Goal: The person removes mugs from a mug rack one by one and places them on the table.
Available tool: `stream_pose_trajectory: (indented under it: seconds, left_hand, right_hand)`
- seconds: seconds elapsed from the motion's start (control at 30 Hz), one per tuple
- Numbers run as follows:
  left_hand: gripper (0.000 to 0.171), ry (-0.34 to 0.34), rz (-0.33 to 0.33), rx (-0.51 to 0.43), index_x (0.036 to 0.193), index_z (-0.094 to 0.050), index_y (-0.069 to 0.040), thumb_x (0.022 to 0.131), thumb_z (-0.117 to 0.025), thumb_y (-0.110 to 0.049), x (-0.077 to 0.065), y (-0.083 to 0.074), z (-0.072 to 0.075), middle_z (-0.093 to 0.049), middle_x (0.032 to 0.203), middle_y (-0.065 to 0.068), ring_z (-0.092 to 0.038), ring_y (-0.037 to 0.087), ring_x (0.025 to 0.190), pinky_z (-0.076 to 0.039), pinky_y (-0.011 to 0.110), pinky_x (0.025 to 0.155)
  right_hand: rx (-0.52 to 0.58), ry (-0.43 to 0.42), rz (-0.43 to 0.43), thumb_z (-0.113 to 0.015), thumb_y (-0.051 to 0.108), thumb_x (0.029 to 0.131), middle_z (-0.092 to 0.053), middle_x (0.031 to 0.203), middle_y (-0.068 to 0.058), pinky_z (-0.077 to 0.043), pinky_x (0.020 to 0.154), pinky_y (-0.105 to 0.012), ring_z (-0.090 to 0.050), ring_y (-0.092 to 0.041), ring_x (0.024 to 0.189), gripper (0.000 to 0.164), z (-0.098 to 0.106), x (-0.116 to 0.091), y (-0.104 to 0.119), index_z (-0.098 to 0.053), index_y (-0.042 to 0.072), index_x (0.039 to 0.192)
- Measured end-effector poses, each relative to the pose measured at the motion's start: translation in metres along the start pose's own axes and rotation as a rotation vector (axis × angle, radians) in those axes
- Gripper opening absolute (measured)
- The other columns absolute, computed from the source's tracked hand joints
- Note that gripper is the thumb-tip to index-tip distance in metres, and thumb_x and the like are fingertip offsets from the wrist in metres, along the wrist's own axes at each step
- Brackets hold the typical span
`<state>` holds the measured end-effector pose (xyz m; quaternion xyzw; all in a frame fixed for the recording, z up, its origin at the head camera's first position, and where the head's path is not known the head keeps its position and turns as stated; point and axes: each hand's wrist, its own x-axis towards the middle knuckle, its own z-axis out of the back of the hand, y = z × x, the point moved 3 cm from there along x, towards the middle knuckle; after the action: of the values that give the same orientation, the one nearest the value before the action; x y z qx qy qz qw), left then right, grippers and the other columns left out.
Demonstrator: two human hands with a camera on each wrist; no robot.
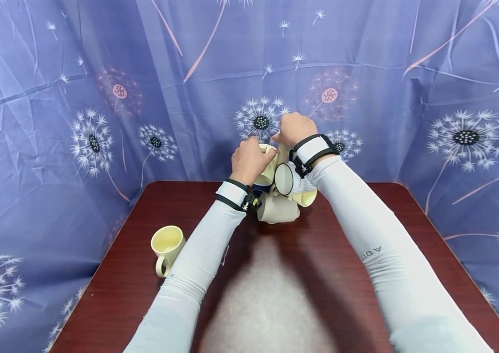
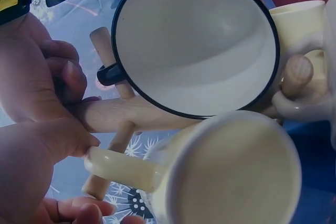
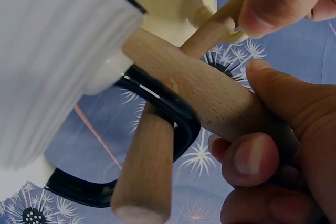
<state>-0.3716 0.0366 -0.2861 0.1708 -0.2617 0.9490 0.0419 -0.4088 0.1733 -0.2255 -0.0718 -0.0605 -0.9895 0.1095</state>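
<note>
A wooden mug tree [image 3: 205, 90] stands at the back, its round post ringed by pegs. At the post's top, my right hand [image 1: 295, 130] grips the wood, fingers curled round it. My left hand [image 1: 249, 159] pinches the handle of a pale yellow mug [image 2: 236, 174] beside an upper peg. That handle crosses the peg; whether the peg runs fully through it I cannot tell. On the opposite peg, a white ribbed mug [image 2: 194, 45] with a dark rim hangs by its dark handle. Lower down are a beige mug [image 1: 277, 210], another yellow mug [image 1: 307, 197] and a dark blue one [image 1: 261, 188], partly hidden.
Another pale yellow mug [image 1: 167, 240] stands upright on the left of the dark red table [image 1: 196, 211], left of my left forearm. A blue curtain [image 1: 214, 39] with dandelion prints hangs close behind the mug tree and along both sides.
</note>
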Motion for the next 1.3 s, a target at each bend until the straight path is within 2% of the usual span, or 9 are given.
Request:
stream_pose_trajectory:
  seconds: [0.17,0.4,0.67,0.93,1.1,1.3]
  left_hand:
    - [0.038,0.008,-0.018,-0.008,0.087,-0.061,-0.012,0.094,-0.07,-0.048,0.0,0.001,0.001,-0.067,0.086,0.009,-0.068,0.027,0.077,-0.058,0.046,0.07]
    - [0.035,0.025,-0.031,-0.006,0.086,-0.061,-0.011,0.097,-0.068,-0.043,0.0,0.001,0.004,-0.066,0.085,0.008,-0.067,0.026,0.076,-0.057,0.045,0.068]
    - [0.035,0.085,-0.035,-0.013,0.08,-0.052,-0.014,0.099,-0.064,-0.04,0.002,0.003,0.006,-0.051,0.076,0.002,-0.058,0.022,0.068,-0.051,0.04,0.062]
    - [0.033,0.101,-0.045,-0.011,0.081,-0.054,-0.013,0.1,-0.064,-0.038,0.001,0.005,0.008,-0.056,0.078,0.005,-0.061,0.023,0.07,-0.052,0.04,0.062]
    - [0.034,0.089,-0.06,-0.002,0.078,-0.05,-0.013,0.1,-0.063,-0.035,0.0,0.005,0.01,-0.053,0.076,0.004,-0.061,0.024,0.072,-0.053,0.041,0.065]
    - [0.037,0.092,-0.075,-0.009,0.074,-0.044,-0.013,0.101,-0.063,-0.031,-0.001,0.005,0.015,-0.041,0.071,0.001,-0.051,0.021,0.066,-0.043,0.036,0.059]
  right_hand:
    - [-0.002,0.004,0.001,-0.074,0.045,0.095,-0.074,0.109,-0.021,-0.058,0.091,-0.056,-0.072,-0.042,0.102,0.04,-0.001,0.001,0.0,-0.063,0.008,0.085]
    - [0.002,0.022,-0.009,-0.074,0.046,0.095,-0.074,0.106,-0.019,-0.058,0.091,-0.056,-0.072,-0.04,0.099,0.04,-0.003,0.006,-0.001,-0.063,0.009,0.085]
    - [0.001,0.035,-0.012,-0.072,0.045,0.096,-0.074,0.105,-0.019,-0.058,0.092,-0.056,-0.072,-0.04,0.1,0.039,-0.001,0.001,-0.001,-0.062,0.009,0.084]
    - [0.006,0.037,-0.009,-0.071,0.045,0.097,-0.074,0.108,-0.019,-0.057,0.094,-0.056,-0.071,-0.04,0.102,0.039,-0.001,-0.002,0.001,-0.061,0.01,0.082]
    - [0.002,0.033,-0.005,-0.07,0.044,0.098,-0.074,0.104,-0.019,-0.057,0.093,-0.056,-0.071,-0.039,0.1,0.039,0.0,-0.003,0.004,-0.059,0.011,0.08]
    - [0.002,0.048,-0.01,-0.069,0.044,0.099,-0.073,0.108,-0.019,-0.057,0.094,-0.056,-0.071,-0.039,0.102,0.038,0.002,-0.003,0.004,-0.061,0.01,0.084]
